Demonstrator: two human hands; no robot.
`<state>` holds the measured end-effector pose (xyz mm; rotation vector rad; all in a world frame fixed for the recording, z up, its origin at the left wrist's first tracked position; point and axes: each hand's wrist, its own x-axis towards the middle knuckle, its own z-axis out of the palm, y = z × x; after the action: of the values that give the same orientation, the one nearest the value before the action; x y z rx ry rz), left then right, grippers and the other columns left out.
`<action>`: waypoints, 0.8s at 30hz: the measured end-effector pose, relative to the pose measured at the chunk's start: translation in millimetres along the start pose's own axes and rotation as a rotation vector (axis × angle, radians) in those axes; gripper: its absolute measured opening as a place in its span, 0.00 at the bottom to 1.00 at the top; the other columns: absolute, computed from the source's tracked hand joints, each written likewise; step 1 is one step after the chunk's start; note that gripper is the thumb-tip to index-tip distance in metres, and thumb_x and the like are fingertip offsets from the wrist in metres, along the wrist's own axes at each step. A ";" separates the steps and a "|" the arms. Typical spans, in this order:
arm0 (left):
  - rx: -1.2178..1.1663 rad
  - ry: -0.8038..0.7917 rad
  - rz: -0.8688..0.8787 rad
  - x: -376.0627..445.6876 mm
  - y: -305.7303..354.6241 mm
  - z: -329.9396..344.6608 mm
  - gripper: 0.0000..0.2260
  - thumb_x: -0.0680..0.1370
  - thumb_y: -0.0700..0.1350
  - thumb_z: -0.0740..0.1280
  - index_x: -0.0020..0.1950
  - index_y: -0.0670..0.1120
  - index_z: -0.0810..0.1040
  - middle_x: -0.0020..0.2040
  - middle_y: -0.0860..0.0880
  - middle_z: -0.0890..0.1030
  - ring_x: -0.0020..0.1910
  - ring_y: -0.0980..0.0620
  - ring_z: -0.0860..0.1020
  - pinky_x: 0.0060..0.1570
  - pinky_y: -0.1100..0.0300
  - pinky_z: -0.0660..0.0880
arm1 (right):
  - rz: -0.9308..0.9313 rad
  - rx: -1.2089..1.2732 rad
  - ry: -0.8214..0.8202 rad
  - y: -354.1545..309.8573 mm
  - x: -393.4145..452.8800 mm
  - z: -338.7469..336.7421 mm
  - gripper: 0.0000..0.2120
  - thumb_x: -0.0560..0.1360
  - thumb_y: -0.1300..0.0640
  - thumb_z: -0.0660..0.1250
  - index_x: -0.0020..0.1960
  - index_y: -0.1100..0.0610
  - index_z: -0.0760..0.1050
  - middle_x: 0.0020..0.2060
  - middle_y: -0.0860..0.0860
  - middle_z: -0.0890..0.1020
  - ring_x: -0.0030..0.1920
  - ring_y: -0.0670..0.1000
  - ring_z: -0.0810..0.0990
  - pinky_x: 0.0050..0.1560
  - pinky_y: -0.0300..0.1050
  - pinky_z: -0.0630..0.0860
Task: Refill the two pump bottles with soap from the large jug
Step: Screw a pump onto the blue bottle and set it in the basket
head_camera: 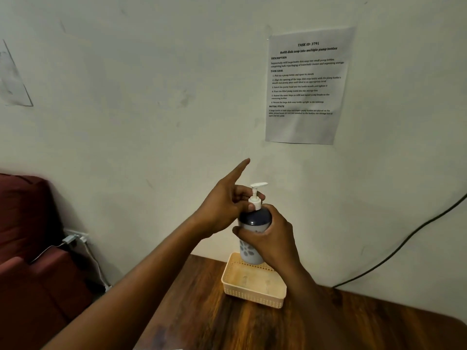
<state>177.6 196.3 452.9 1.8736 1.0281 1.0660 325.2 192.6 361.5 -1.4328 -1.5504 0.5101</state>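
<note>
White plastic sits under my left fingers [246, 195]: they curl round the pump [255, 198] collar, index finger pointing straight out, free. My left hand [222, 208] comes in from the left. My right hand [273, 238] wraps the bottle [252, 221] at its dark shoulder, holding it upright in the air above the back edge of the basket [252, 294], which stands on the wooden table [227, 324] by the wall.
</note>
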 end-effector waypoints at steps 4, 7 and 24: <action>0.165 0.205 0.029 -2.0 2.6 12.5 0.44 0.70 0.45 0.83 0.80 0.58 0.64 0.47 0.54 0.83 0.48 0.54 0.83 0.48 0.62 0.83 | -0.042 0.008 0.043 -5.1 -3.0 -5.0 0.34 0.62 0.31 0.76 0.61 0.42 0.68 0.53 0.37 0.73 0.51 0.41 0.73 0.44 0.21 0.62; 0.124 0.232 0.038 -1.4 2.7 14.9 0.43 0.70 0.40 0.83 0.78 0.58 0.66 0.44 0.52 0.82 0.42 0.52 0.82 0.46 0.62 0.83 | -0.046 0.037 0.023 -7.7 -3.4 -5.5 0.38 0.61 0.28 0.73 0.64 0.46 0.70 0.55 0.40 0.75 0.52 0.42 0.73 0.46 0.22 0.63; 0.038 0.174 0.029 0.8 3.3 10.6 0.32 0.65 0.41 0.86 0.65 0.54 0.79 0.41 0.49 0.86 0.42 0.53 0.86 0.46 0.61 0.84 | -0.051 0.054 0.042 -7.8 -9.5 -7.7 0.35 0.60 0.29 0.75 0.60 0.39 0.66 0.50 0.31 0.73 0.46 0.39 0.74 0.40 0.21 0.65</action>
<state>188.3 193.6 451.9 1.8567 1.1293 1.2520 326.2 179.8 368.2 -1.3515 -1.5247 0.4842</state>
